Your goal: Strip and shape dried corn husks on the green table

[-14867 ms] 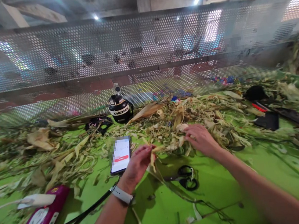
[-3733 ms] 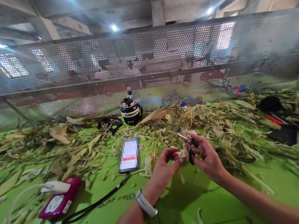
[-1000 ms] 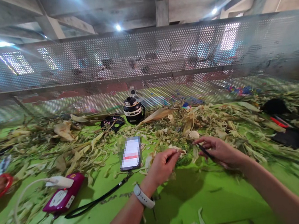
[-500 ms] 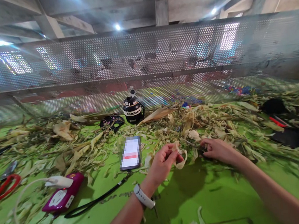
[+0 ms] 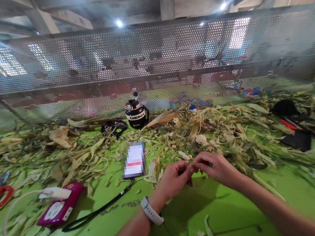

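Note:
My left hand (image 5: 175,177), with a white wristband (image 5: 152,211) on its wrist, is closed in a pinch. My right hand (image 5: 217,166) also pinches, and its fingertips meet those of the left just above the green tabletop (image 5: 201,219). Whatever lies between the fingers is too small or too hidden to make out. Just beyond the fingertips is a pale scrap of husk (image 5: 185,155). A larger pale husk strip (image 5: 154,170) lies left of my left hand, and a heap of dry, shredded husks and leaves (image 5: 221,132) spreads behind both hands.
A phone (image 5: 134,160) with a black strap lies left of my hands, beside a purple power strip (image 5: 61,205) with a white plug. Red-handled scissors (image 5: 0,198) rest at far left. A black "ENERGY" bottle (image 5: 136,115) stands before a perforated metal screen (image 5: 148,53).
My right hand has moved left from the husk heap to meet my left hand. The pale husk piece seen in my left fingers is no longer visible there. The view has shifted slightly.

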Motion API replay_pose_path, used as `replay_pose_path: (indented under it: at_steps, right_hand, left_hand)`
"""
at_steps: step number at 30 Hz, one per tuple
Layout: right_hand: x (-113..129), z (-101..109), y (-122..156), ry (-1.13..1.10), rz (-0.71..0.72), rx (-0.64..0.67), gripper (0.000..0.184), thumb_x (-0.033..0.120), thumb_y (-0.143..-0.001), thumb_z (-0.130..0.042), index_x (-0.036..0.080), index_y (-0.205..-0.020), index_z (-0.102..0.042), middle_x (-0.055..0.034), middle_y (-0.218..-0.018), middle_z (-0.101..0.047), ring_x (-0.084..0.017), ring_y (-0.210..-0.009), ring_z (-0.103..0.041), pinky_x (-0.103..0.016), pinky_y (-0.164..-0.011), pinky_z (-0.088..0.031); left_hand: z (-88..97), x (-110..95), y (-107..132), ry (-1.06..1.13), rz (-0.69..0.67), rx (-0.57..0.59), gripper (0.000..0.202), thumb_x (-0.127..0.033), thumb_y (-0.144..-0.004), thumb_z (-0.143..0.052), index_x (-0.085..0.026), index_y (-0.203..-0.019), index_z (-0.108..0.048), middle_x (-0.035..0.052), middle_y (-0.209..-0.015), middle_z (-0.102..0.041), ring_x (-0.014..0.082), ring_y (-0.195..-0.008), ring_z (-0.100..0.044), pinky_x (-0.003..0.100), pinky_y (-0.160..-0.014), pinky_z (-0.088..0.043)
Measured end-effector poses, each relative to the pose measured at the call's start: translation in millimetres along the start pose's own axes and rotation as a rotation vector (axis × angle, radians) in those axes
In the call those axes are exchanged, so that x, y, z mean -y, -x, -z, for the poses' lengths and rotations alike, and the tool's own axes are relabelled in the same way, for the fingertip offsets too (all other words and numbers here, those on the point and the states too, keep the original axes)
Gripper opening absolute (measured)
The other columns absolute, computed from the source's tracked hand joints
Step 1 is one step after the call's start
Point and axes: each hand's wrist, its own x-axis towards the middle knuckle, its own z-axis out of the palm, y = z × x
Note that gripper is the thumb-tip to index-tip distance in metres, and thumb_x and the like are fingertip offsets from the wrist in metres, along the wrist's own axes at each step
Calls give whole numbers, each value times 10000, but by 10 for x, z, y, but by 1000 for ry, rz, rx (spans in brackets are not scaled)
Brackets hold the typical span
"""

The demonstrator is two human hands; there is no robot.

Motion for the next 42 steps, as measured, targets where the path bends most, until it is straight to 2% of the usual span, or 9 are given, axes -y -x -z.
replay_pose_path:
  at_steps: [6,12,14,18,22,26,30,37,42]
  right_hand:
    - [-78,144,-2,22,-48,4,236,261,-865,-451,180,-1018,-612,-23,-739,-631,-128,-626,-552,-233,-593,-453]
    - [-243,353,-31,376,-138,-531,377,318,-829,-488,199,-1183,-540,-114,-1129,-560,-251,-1035,-510,-408,-862,-427]
    - [-202,326,-26,358,-66,-427,456,355,-798,-552,216,-1230,-502,-115,-1221,-509,-263,-1117,-460,-407,-884,-419]
    - [-27,140,2,183,120,33,231,362,-855,-501,195,-902,-654,-71,-852,-631,-177,-817,-563,-291,-731,-450]
    - [-25,162,5,217,77,-109,312,350,-886,-444,182,-701,-631,-49,-663,-582,-152,-657,-509,-273,-627,-406]
    - [-219,431,-18,17,-223,-363,303,407,-818,-516,171,-641,-585,2,-555,-501,-100,-484,-406,-229,-449,-312]
    - [-329,490,-57,-398,-488,-521,333,426,-719,-603,176,-539,-478,56,-429,-401,-57,-375,-334,-198,-367,-245]
    - [-45,-51,-50,-693,-533,-368,299,396,-658,-642,182,-800,-490,42,-533,-588,-74,-360,-474,-183,-346,-355]
    - [129,-346,53,-663,-436,-220,290,398,-738,-573,201,-892,-428,57,-536,-586,-90,-360,-495,-197,-340,-412]
  left_hand:
    - [25,-38,-8,-2,16,-31,369,-508,-775,-516,-148,-704,-558,-21,-530,-536,85,-498,-475,203,-515,-367]
    - [49,-67,-13,81,50,-64,406,-547,-724,-562,-144,-678,-559,-29,-510,-519,74,-468,-445,202,-496,-341]
    - [47,-65,-11,81,53,-51,398,-540,-728,-564,-145,-672,-560,-26,-510,-525,76,-470,-454,202,-498,-349]
    - [26,-75,5,78,44,20,392,-524,-748,-550,-144,-656,-575,-10,-519,-547,86,-489,-481,205,-512,-373]
    - [37,-120,14,151,13,47,293,-421,-758,-581,-140,-789,-658,48,-722,-664,136,-689,-580,247,-673,-434]
    - [148,-157,-6,452,91,33,261,-291,-760,-552,-125,-925,-668,81,-819,-689,170,-757,-621,303,-760,-456]
    - [262,-136,-37,844,90,-186,177,-219,-714,-530,-135,-806,-656,36,-660,-651,128,-621,-601,274,-679,-475]
    - [-14,-131,0,369,68,-174,321,-291,-680,-677,-147,-961,-624,57,-871,-666,144,-779,-590,238,-682,-455]
    - [-125,-105,-1,294,11,-273,303,-439,-737,-583,-140,-751,-633,20,-644,-612,109,-576,-522,224,-558,-414]
